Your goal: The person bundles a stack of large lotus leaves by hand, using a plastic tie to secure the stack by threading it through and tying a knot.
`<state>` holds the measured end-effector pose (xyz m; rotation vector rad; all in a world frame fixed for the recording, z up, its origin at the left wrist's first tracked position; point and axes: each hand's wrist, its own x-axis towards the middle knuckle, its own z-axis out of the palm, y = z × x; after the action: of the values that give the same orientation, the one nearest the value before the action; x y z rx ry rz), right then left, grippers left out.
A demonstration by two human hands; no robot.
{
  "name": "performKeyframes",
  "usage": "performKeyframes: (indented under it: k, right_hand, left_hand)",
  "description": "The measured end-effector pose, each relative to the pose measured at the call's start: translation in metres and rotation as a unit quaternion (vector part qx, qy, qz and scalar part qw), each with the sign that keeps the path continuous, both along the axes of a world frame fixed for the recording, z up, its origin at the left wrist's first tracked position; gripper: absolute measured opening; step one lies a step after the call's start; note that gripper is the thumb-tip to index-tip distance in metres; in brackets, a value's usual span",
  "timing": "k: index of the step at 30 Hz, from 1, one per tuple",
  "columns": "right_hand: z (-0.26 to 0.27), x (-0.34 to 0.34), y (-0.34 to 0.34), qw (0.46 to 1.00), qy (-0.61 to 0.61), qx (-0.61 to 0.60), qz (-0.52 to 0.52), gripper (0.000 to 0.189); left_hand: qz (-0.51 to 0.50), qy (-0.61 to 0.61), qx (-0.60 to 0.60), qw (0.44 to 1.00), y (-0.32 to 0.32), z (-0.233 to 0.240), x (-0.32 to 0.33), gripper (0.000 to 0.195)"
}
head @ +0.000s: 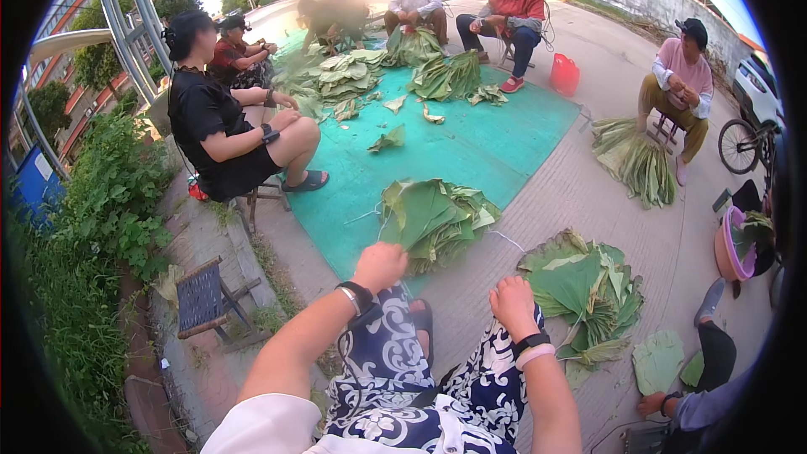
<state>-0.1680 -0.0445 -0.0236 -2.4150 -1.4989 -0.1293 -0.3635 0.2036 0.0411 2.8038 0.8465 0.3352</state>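
My left hand (pixel 381 265) is raised above my left knee, its fingers curled, at the near edge of a bundle of large green leaves (pixel 435 221); whether it grips anything cannot be told. My right hand (pixel 512 304) is over my right knee with bent fingers, and nothing shows in it. Just right of it lies a second leaf bundle (pixel 583 287) with browned edges, on the concrete. A thin pale string (pixel 506 239) runs between the two bundles. The first bundle lies at the near corner of a green ground sheet (pixel 466 151).
A folding stool (pixel 202 299) stands at the left by the weeds. Several seated people ring the sheet, with leaf piles (pixel 347 79) among them. At the right are a pink basin (pixel 734 246), a bicycle (pixel 739 146), and another person's hand (pixel 651 403) beside loose leaves (pixel 657 359).
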Motion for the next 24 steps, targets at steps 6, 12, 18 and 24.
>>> performKeyframes:
  k: [6, 12, 18, 24]
  right_hand:
    - [-0.0040, 0.0015, -0.0005, 1.000, 0.002, 0.008, -0.002, 0.024]
    - [-0.0021, 0.0019, 0.0010, 0.999, -0.001, 0.035, 0.011, 0.021]
    - [-0.0039, 0.0018, 0.0000, 1.000, -0.002, 0.025, 0.006, 0.022]
    - [-0.0055, 0.0035, 0.0002, 1.000, 0.005, 0.015, 0.006, 0.023]
  left_hand:
    - [-0.012, -0.011, -0.001, 1.000, 0.0006, -0.0003, 0.0001, 0.033]
    - [0.001, 0.001, -0.012, 1.000, 0.0008, -0.0010, -0.0007, 0.031]
    - [0.004, 0.018, -0.013, 1.000, -0.0006, -0.0004, 0.0008, 0.031]
    - [0.004, 0.004, -0.017, 1.000, -0.0023, 0.0022, 0.0001, 0.032]
